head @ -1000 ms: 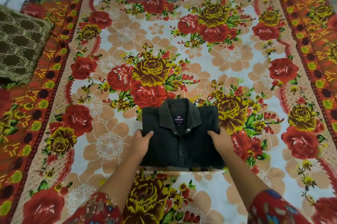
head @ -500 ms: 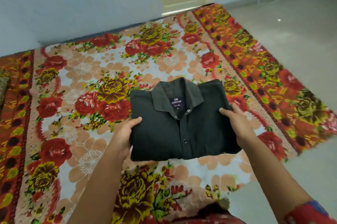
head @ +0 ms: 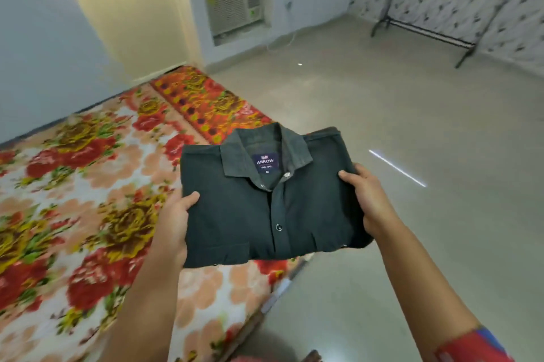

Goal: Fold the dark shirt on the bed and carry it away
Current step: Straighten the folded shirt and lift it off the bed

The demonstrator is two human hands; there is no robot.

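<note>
Head view: the folded dark shirt (head: 265, 214) was held flat between my two hands, collar (head: 241, 149) pointing away from me, buttoned front up. My left hand (head: 173, 223) gripped its left edge, thumb on top, fingers hidden beneath. My right hand (head: 371, 199) gripped the right edge likewise, thumb lying over the cloth. The shirt hung in the air, partly above the near corner of the floral-covered bed (head: 73, 185), partly over the bare floor (head: 412, 111). Neck label (head: 266, 162) read ARROW. An air conditioner (head: 232, 2) sat in the far wall.
</note>
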